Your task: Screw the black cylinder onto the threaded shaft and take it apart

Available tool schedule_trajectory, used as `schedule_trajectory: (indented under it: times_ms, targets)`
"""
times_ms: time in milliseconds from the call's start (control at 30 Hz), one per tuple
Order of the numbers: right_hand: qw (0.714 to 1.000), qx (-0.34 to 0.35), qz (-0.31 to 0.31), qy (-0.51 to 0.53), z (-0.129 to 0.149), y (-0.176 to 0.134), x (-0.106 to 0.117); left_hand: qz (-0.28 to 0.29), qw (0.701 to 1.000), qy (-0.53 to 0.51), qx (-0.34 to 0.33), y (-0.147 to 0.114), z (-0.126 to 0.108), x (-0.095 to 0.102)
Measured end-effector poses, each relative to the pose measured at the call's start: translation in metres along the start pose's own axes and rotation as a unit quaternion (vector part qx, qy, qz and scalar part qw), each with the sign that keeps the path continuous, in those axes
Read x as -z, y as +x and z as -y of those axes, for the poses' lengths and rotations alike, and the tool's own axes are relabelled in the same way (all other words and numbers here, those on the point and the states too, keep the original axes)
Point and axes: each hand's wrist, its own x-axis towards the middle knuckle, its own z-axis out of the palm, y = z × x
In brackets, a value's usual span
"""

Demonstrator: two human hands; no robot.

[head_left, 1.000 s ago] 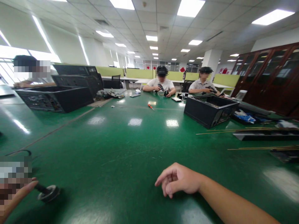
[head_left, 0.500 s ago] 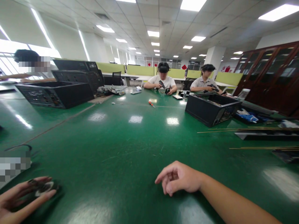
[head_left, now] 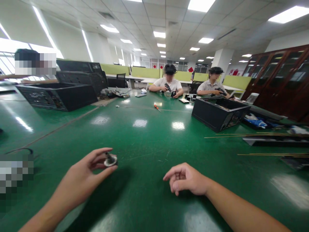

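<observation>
My left hand [head_left: 90, 169] is raised above the green table [head_left: 135, 199], left of the middle. Between its thumb and fingers it grips a small round part [head_left: 110, 160] with a whitish rim and a dark stem standing up from its centre; the exact kind cannot be made out. Over to the right, my right hand [head_left: 184, 180] hovers low above the tabletop. Its fingers are loosely bent and apart, the index reaching left, and nothing shows in them. A gap of bare green surface lies between the two hands.
An orange-handled screwdriver [head_left: 156, 108] lies farther back. Black computer cases stand at the left [head_left: 58, 96] and right [head_left: 218, 114]. Thin brass-coloured rods [head_left: 265, 154] extend in from the right. Two people sit across the table, another at the far left.
My left hand has moved from the lower left corner rightward and away from me, carrying the small round part. My right hand has hardly shifted.
</observation>
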Motion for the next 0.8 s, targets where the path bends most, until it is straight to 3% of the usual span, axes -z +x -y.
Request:
schedule_trajectory:
  times_ms: [100, 167, 267, 400, 533, 667, 800]
  targets:
    - [0.993, 0.066, -0.095, -0.009, -0.002, 0.002, 0.008, 0.118, 0.988, -0.095, -0.043, 0.006, -0.043, -0.045]
    - [0.984, 0.108, -0.143, -0.023, -0.003, 0.003, 0.012, 0.178, 0.976, -0.100, -0.074, 0.007, -0.064, -0.072]
    - [0.971, 0.139, -0.179, -0.075, -0.004, 0.003, 0.011, 0.229, 0.963, -0.063, -0.123, 0.005, -0.073, -0.095]
    - [0.946, 0.135, -0.189, -0.226, -0.002, 0.000, -0.001, 0.243, 0.956, -0.071, -0.149, 0.001, -0.056, -0.106]
    - [0.882, 0.138, -0.209, -0.399, 0.003, -0.004, -0.012, 0.228, 0.960, -0.112, -0.115, -0.002, -0.041, -0.109]
    - [0.858, 0.144, -0.213, -0.444, 0.009, -0.006, -0.016, 0.230, 0.959, -0.123, -0.109, -0.002, -0.042, -0.111]
    - [0.849, 0.125, -0.220, -0.464, 0.008, -0.006, -0.015, 0.235, 0.954, -0.119, -0.146, -0.001, -0.045, -0.112]
